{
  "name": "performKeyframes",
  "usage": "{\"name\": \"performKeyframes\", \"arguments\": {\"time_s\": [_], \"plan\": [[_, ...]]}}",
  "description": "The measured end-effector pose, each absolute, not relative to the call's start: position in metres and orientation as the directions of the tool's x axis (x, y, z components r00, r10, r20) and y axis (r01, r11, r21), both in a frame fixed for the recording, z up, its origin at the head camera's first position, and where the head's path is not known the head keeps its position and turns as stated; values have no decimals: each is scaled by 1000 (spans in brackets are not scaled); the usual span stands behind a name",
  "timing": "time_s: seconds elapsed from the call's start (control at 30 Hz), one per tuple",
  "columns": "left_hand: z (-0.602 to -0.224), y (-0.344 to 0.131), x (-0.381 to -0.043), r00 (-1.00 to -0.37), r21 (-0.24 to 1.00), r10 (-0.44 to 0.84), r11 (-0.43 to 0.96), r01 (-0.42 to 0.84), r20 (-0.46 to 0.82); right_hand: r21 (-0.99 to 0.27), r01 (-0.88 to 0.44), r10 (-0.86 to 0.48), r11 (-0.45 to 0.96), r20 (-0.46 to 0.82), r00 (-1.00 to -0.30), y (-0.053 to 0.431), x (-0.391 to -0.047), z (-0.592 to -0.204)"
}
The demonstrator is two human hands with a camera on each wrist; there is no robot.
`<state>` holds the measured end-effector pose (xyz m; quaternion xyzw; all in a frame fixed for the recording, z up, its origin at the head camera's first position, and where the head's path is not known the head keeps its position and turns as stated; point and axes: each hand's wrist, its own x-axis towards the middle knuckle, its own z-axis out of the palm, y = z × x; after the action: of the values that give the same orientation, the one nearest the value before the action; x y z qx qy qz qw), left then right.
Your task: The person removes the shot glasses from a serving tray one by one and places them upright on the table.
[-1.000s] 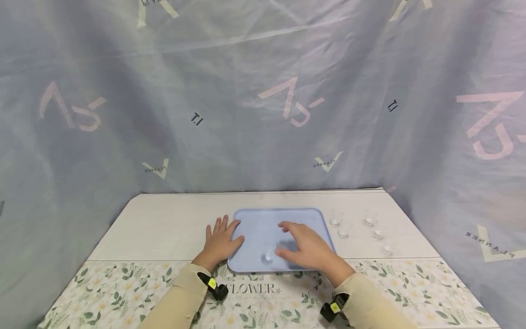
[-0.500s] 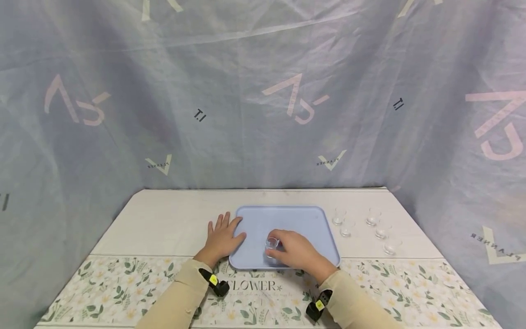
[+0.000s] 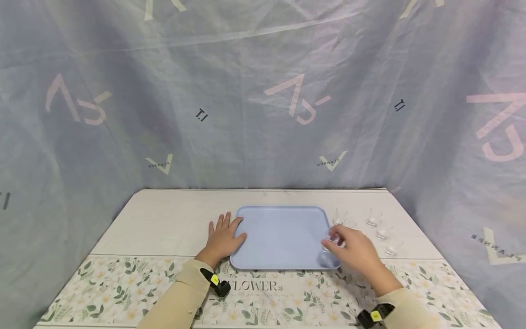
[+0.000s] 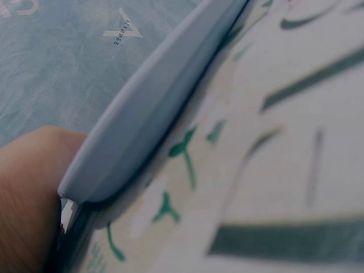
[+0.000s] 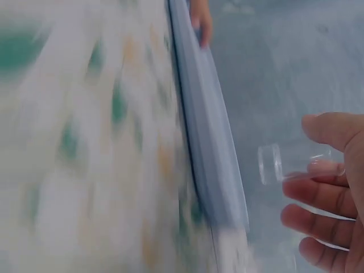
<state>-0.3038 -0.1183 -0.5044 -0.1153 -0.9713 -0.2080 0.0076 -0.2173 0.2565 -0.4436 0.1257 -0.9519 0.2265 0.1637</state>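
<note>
A small clear glass cup (image 5: pixel 270 164) is between the thumb and fingers of my right hand (image 3: pixel 356 249). That hand is over the right edge of the light blue tray (image 3: pixel 283 235), with the cup apparently above the tray's surface. In the right wrist view the cup lies sideways in the picture, gripped near one end. My left hand (image 3: pixel 222 240) rests flat with spread fingers at the tray's left edge, its thumb over the rim. The left wrist view shows part of this hand against the tray's outer wall.
Several more clear glass cups stand right of the tray, such as a front cup (image 3: pixel 391 248) and a back cup (image 3: pixel 372 219). One near the tray is partly behind my right hand. A floral cloth (image 3: pixel 267 301) covers the front; a grey curtain (image 3: pixel 246 137) hangs behind.
My right hand came down on the glass cup at the tray's front middle, gripped it, and carried it right to the tray's edge. The left hand has stayed in place.
</note>
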Motion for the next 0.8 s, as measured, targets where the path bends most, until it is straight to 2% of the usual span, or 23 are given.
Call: {"name": "performKeyframes", "arguments": {"time_s": [0.13,0.23,0.43,0.63,0.73,0.8], "plan": [[-506,-120,-304,-972,404,229,885,231,54,-339,-167,-66,926,289,-955,289,-205,-443],[-507,-123,-305,-971,394,235,889,234,48,-313,-113,-38,943,239,-970,302,-202,-441],[-504,-127,-306,-974,400,220,889,224,57,-277,-107,-70,955,140,-988,311,-211,-441],[-507,-130,-301,-973,412,220,883,226,64,-307,-66,-58,950,34,-998,310,-213,-446],[-510,-132,-299,-972,438,221,869,232,76,-296,-53,-44,954,39,-998,309,-210,-440],[-511,-135,-298,-972,463,220,855,234,83,-274,-59,-33,960,98,-995,308,-207,-430]]}}
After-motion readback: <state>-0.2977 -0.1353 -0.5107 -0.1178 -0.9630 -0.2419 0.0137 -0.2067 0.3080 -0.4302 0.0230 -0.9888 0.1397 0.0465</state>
